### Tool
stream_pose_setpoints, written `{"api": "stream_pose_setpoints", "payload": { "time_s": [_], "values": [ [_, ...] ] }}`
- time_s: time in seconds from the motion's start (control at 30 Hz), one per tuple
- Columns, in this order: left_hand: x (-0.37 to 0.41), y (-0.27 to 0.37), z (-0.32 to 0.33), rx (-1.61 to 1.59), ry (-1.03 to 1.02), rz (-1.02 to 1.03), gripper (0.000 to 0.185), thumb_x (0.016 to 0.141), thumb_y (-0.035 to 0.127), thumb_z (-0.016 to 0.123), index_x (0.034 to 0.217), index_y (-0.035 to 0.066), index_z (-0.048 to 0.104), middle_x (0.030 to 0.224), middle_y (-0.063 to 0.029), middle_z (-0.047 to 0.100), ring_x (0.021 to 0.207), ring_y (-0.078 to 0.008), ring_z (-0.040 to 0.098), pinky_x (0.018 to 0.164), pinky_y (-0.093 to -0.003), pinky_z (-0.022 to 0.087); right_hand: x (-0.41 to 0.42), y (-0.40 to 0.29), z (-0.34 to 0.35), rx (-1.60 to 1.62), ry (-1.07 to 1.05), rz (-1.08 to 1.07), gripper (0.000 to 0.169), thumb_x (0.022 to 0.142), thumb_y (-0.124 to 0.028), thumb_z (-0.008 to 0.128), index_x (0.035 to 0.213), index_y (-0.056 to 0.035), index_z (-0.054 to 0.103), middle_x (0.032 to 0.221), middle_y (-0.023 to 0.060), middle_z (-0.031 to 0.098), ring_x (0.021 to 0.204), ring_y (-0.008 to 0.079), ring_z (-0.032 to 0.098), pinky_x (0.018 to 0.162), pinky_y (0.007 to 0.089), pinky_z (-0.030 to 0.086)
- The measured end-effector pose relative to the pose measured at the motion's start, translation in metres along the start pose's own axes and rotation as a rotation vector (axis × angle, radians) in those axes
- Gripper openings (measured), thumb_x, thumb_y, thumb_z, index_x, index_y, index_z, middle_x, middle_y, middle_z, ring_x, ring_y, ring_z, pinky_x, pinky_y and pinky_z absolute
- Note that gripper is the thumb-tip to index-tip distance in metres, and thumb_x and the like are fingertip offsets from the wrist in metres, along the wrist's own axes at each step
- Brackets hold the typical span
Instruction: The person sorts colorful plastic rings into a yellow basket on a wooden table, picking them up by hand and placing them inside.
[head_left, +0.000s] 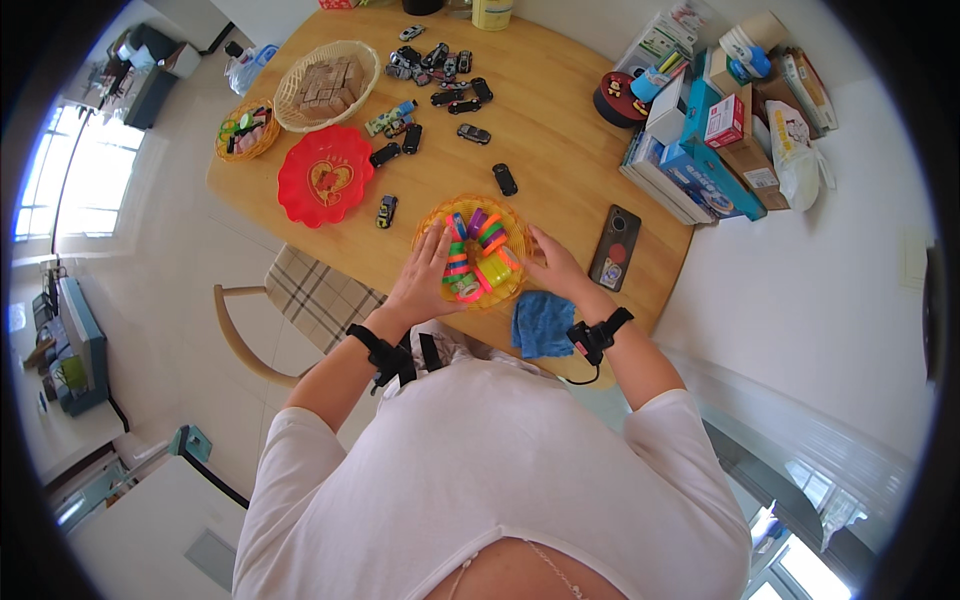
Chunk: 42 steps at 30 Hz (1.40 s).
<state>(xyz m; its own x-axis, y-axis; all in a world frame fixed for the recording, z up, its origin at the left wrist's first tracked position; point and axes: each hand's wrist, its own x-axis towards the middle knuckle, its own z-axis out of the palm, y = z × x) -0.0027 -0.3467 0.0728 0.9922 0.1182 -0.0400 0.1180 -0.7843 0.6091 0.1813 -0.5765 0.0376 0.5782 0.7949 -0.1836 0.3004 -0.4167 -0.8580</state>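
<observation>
A round yellow-orange woven basket (517, 217) sits near the front edge of the wooden table (555, 112). Inside it, several small rolls of colored tape (491, 270) stand on their sides in a ring. My left hand (427, 274) lies over the basket's left side, its fingers on or just above the rolls there; whether it grips one cannot be told. At the right rim, my right hand (555, 262) has thumb and fingers apart, with nothing seen between them. A blue cloth (541, 324) lies just below the right hand, and a dark phone (616, 247) is to its right.
Toy cars (474, 133) are scattered behind the basket. A red scalloped plate (300, 176), a woven basket of wooden blocks (289, 112) and a smaller basket of small items (225, 146) stand at the left. Boxes (697, 176) and books line the right wall. A chair (300, 289) stands at the left edge.
</observation>
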Motion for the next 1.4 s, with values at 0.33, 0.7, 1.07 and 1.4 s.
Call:
{"api": "stream_pose_setpoints", "payload": {
  "time_s": [0.33, 0.7, 1.07, 1.4],
  "values": [
    [0.038, -0.018, -0.029, -0.168, 0.015, 0.154, 0.068, 0.082, 0.005, 0.064, 0.146, 0.002, 0.039, 0.151, -0.0220, 0.037, 0.137, -0.0406, 0.037, 0.113, -0.0437, 0.035, -0.021, -0.006, 0.006, 0.405, -0.127, 0.403, 0.063, 0.100, -0.018, 0.052, 0.157, -0.0116, 0.024, 0.114, 0.0105, 0.068, 0.099, 0.0192, 0.069, 0.082, 0.0311, 0.052],
    [0.075, -0.044, -0.048, -0.029, -0.271, 0.194, 0.031, 0.086, 0.012, 0.068, 0.116, 0.006, 0.065, 0.110, -0.0153, 0.062, 0.108, -0.0357, 0.058, 0.092, -0.0427, 0.049, -0.039, -0.012, 0.038, 0.589, -0.059, 0.614, 0.056, 0.100, -0.024, 0.050, 0.152, -0.0156, 0.031, 0.102, 0.0086, 0.071, 0.083, 0.0156, 0.072, 0.072, 0.0284, 0.054],
    [0.090, -0.058, -0.054, -0.145, -0.278, 0.326, 0.031, 0.092, 0.009, 0.056, 0.123, 0.005, 0.058, 0.115, -0.0184, 0.060, 0.109, -0.0386, 0.058, 0.093, -0.0455, 0.048, -0.044, -0.022, 0.064, 0.684, 0.168, 0.640, 0.049, 0.096, -0.016, 0.050, 0.144, -0.0114, 0.041, 0.102, 0.0084, 0.068, 0.081, 0.0158, 0.071, 0.072, 0.0290, 0.056],
    [0.124, -0.063, -0.033, -0.057, -0.485, 0.264, 0.053, 0.090, 0.002, 0.055, 0.142, 0.005, 0.046, 0.117, -0.0206, 0.062, 0.098, -0.0341, 0.065, 0.085, -0.0414, 0.053, -0.062, -0.059, 0.080, 0.835, 0.214, 0.695, 0.047, 0.098, -0.019, 0.049, 0.143, -0.0107, 0.040, 0.111, 0.0085, 0.068, 0.089, 0.0173, 0.073, 0.078, 0.0295, 0.058]
  ]
}}
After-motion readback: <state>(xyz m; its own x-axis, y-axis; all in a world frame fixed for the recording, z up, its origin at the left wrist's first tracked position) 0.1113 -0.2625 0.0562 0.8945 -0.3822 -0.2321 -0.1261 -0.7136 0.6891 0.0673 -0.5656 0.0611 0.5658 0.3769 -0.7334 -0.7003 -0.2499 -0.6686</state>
